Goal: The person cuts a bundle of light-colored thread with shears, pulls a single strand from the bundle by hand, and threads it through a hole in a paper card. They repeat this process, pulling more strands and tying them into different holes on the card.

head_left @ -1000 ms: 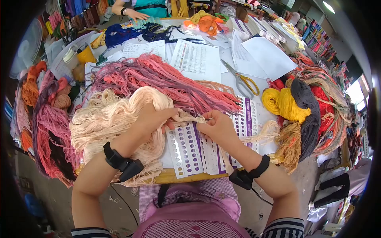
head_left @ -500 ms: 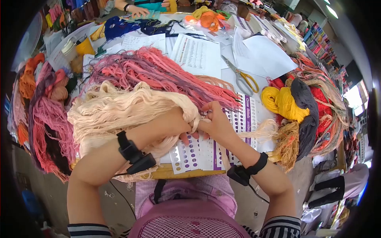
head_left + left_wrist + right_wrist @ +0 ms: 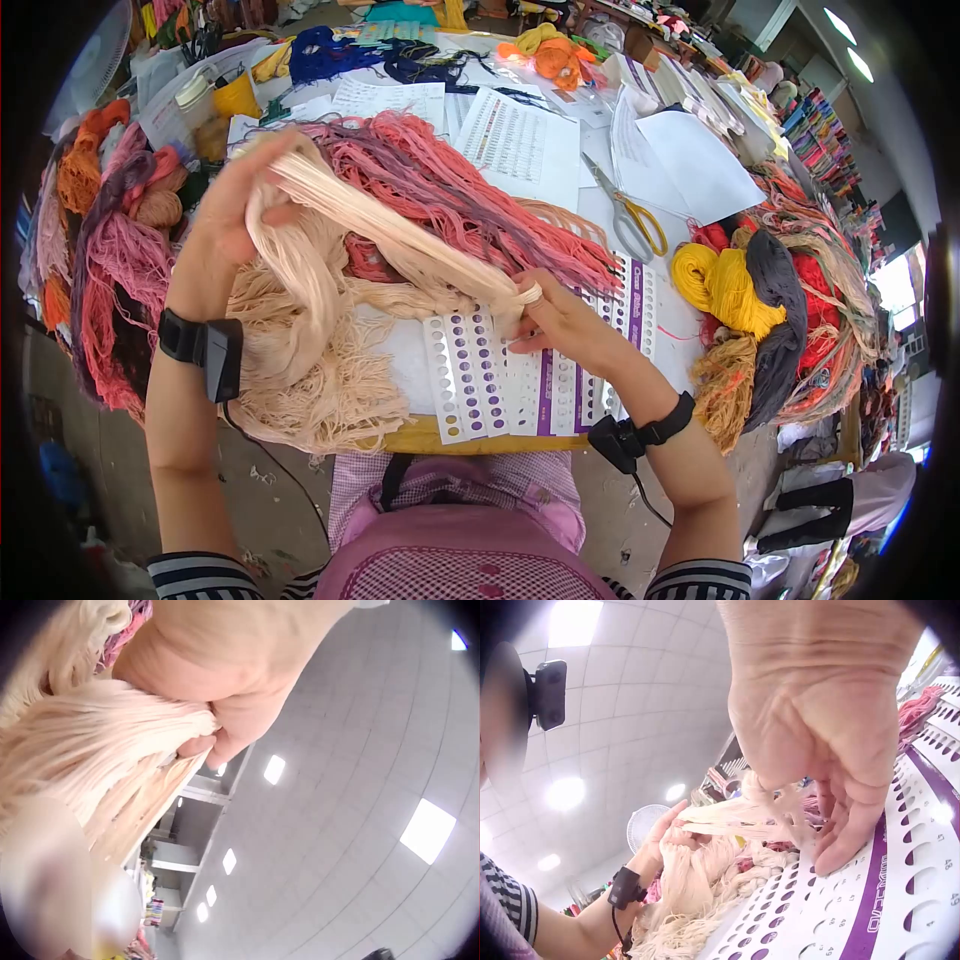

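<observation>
A pale peach skein of thread (image 3: 400, 232) stretches in a straight band between my two hands. My left hand (image 3: 240, 205) holds its upper left end, fingers curled round the strands, as the left wrist view shows with the hand (image 3: 225, 667) over the gathered thread (image 3: 97, 727). Loose thread hangs below that hand onto a heap of the same peach thread (image 3: 310, 390). At the other end, my right hand (image 3: 570, 325) pinches the narrow end of the band. It is just above white and purple punched cards (image 3: 855, 900), with the fingertips close over them.
Pink and purple thread (image 3: 440, 190) lies behind the skein. Yellow-handled scissors (image 3: 635, 220) and printed sheets (image 3: 520, 145) are farther back. Yellow (image 3: 725, 285) and dark grey hanks (image 3: 785, 320) lie at the right, with more coloured thread at the left (image 3: 120, 270).
My left hand has moved left and up, away from my right hand, drawing the skein out straight. The loose peach tail right of my right hand no longer lies there.
</observation>
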The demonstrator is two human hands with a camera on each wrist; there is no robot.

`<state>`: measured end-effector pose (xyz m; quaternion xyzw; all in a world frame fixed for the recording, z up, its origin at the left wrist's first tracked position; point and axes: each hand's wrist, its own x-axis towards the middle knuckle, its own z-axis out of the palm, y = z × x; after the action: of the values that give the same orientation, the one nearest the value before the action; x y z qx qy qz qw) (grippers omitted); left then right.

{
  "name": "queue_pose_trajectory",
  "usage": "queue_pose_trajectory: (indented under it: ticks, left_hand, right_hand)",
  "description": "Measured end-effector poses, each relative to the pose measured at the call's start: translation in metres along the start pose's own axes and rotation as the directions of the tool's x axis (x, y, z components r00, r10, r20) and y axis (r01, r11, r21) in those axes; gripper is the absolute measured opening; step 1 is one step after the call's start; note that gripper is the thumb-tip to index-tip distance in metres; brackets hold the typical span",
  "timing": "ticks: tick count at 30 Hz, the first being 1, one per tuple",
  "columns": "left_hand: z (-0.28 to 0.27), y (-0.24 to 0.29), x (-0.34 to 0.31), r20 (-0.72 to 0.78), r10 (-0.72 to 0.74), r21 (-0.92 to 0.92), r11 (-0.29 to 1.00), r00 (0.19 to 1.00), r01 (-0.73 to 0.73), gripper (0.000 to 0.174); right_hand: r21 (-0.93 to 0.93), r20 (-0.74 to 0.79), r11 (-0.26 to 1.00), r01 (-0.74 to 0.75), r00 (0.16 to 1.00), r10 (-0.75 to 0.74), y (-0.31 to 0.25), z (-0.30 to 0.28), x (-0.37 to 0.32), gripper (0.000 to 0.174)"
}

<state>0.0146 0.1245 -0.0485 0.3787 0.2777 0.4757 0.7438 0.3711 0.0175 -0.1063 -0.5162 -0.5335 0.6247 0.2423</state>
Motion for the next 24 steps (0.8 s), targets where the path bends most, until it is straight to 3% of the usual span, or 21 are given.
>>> queue_pose_trajectory:
  ticks: [1,3,5,6,7,8,9,10,11,12,13,14,15,16,17,21,23,24]
  left_hand:
    - [-0.005,0.009,0.000,-0.002,0.001,0.002,1.000,1.000,-0.001,0.011]
    - [-0.024,0.028,0.001,-0.327,0.130,-0.088,0.982,0.936,-0.167,0.012]
    - [-0.066,0.042,0.003,-0.437,0.401,0.366,0.897,0.805,-0.248,0.024]
    - [-0.051,0.036,-0.001,-0.360,0.658,0.810,0.572,0.662,-0.129,0.030]
    - [-0.041,0.031,-0.003,-0.355,0.659,0.810,0.571,0.664,-0.134,0.030]
    - [-0.031,0.025,-0.005,-0.395,0.563,0.918,0.268,0.726,0.292,0.033]
    - [-0.020,0.017,-0.007,-0.478,0.477,0.785,-0.144,0.738,0.602,0.037]
    - [0.005,-0.002,-0.014,-0.476,0.477,0.788,-0.142,0.738,0.600,0.037]
    - [0.039,-0.027,-0.023,-0.275,0.197,0.945,-0.127,0.941,0.303,0.038]
    - [0.070,-0.047,-0.026,0.006,-0.081,1.000,-0.016,0.997,-0.008,0.048]
    - [0.076,-0.070,-0.018,0.105,-0.167,0.994,0.022,0.980,-0.103,0.040]
    - [0.082,-0.093,-0.010,0.201,-0.250,0.979,0.075,0.947,-0.188,0.034]
    - [0.088,-0.109,-0.004,0.203,-0.249,0.979,0.076,0.947,-0.190,0.034]
    - [0.096,-0.122,0.002,0.027,-0.274,0.938,0.340,0.961,0.071,0.031]
    - [0.101,-0.128,0.006,-0.133,-0.348,0.766,0.558,0.928,0.319,0.030]
    - [0.117,-0.108,0.001,-0.083,-0.404,0.759,0.567,0.911,0.321,0.033]
    - [0.110,-0.111,-0.003,0.094,-0.265,0.739,0.665,0.960,0.111,0.026]
    - [0.107,-0.113,-0.003,0.092,-0.241,0.754,0.650,0.966,0.090,0.018]
  right_hand:
    - [0.007,-0.002,1.000,0.008,1.000,-0.008,0.002,0.000,0.001,0.036]
    - [0.014,-0.005,1.000,0.017,1.000,-0.017,0.004,0.000,0.002,0.036]
    - [0.023,-0.014,0.999,0.025,1.000,-0.025,0.003,0.002,0.000,0.035]
    - [-0.032,-0.042,0.999,-0.008,0.999,0.006,-0.004,0.004,-0.001,0.033]
    - [-0.086,-0.074,0.995,-0.041,0.997,0.035,-0.009,0.004,0.000,0.032]
    - [-0.085,-0.080,0.996,-0.040,0.996,0.033,-0.011,0.001,0.002,0.032]
    - [-0.184,-0.065,0.981,-0.057,0.997,0.046,-0.012,-0.002,0.004,0.028]
    - [-0.284,-0.050,0.956,-0.072,0.997,0.061,-0.013,-0.005,0.006,0.026]
    - [-0.286,-0.051,0.955,-0.073,0.997,0.061,-0.011,-0.007,0.008,0.026]
    - [-0.249,-0.055,0.966,0.068,0.995,-0.084,-0.006,-0.009,0.010,0.022]
    - [-0.212,-0.065,0.955,0.209,0.972,-0.228,-0.001,-0.009,0.013,0.019]
    - [-0.096,-0.088,0.966,0.242,0.964,-0.250,0.003,-0.007,0.015,0.018]
    - [-0.097,-0.090,0.965,0.242,0.964,-0.251,0.003,-0.007,0.016,0.018]
    - [-0.053,-0.105,0.969,0.243,0.963,-0.247,0.003,-0.007,0.017,0.019]
    - [-0.007,-0.124,0.970,0.243,0.962,-0.242,0.004,-0.007,0.017,0.020]
    - [-0.119,-0.136,0.978,0.172,0.973,-0.188,0.010,-0.004,0.024,0.019]
    - [-0.432,-0.077,0.861,0.268,0.940,-0.331,0.011,-0.002,0.025,0.020]
    - [-0.377,-0.053,0.880,0.289,0.942,-0.332,0.016,-0.005,0.028,0.019]
